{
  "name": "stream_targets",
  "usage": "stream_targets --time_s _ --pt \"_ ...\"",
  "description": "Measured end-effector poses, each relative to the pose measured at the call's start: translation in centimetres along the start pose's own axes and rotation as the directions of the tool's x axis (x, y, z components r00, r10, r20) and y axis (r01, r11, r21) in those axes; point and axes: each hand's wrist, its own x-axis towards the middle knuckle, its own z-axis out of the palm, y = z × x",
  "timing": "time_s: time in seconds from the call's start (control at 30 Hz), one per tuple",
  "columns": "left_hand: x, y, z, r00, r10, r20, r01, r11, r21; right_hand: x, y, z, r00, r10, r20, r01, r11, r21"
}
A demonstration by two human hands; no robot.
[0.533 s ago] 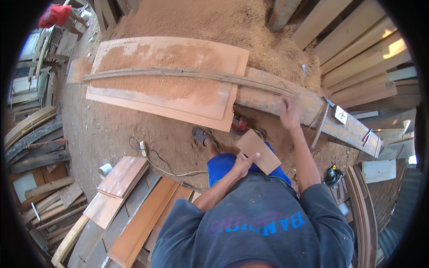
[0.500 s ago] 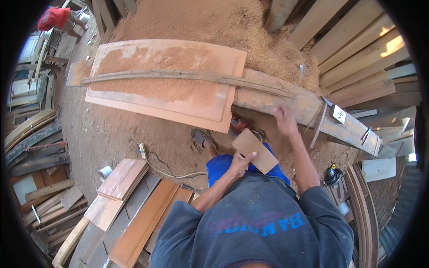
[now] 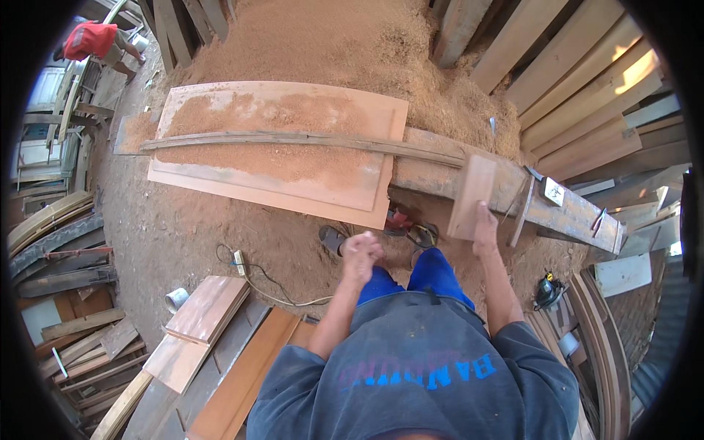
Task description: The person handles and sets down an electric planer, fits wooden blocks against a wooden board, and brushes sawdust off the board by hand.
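My right hand [image 3: 485,233] grips the lower end of a short flat wooden board [image 3: 471,196], which stands out over the right part of the long bench plank [image 3: 425,176]. My left hand [image 3: 361,257] is raised above my left foot with its fingers curled in. Whatever lies inside those fingers, if anything, is hidden. Across the bench lies a wide wooden panel [image 3: 293,194] strewn with sawdust, and a long narrow strip of wood [image 3: 293,138] runs over it. A red power tool [image 3: 397,218] sits on the ground between my feet, partly covered by the bench.
A white card [image 3: 554,192] and pliers [image 3: 599,221] lie on the bench's right end. Stacked boards [image 3: 209,308] and a power strip [image 3: 238,262] with its cord are at the left. Planks [image 3: 565,81] lean at the far right. A person in red [image 3: 92,40] bends at the far left.
The short board has passed from my left hand to my right, moving rightward and up over the bench. My left hand has let go of it and curled.
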Motion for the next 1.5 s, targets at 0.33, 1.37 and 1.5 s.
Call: stream_targets --time_s 0.33,1.37,1.5 --pt "6.4 10.2 -2.0 0.93 0.298 -0.216 -0.298 0.954 0.03 9.3 0.6 -5.2 0.954 0.027 -0.297 -0.234 0.686 -0.689" --pt "6.0 10.4 -2.3 0.941 0.272 -0.201 -0.222 0.945 0.239 5.5 -6.5 13.1 0.843 -0.185 0.504 0.483 -0.15 -0.863" --pt "6.6 10.4 -3.4 0.944 0.28 -0.175 -0.233 0.94 0.248 2.2 -7.2 11.9 0.747 -0.381 0.545 0.608 0.059 -0.792"
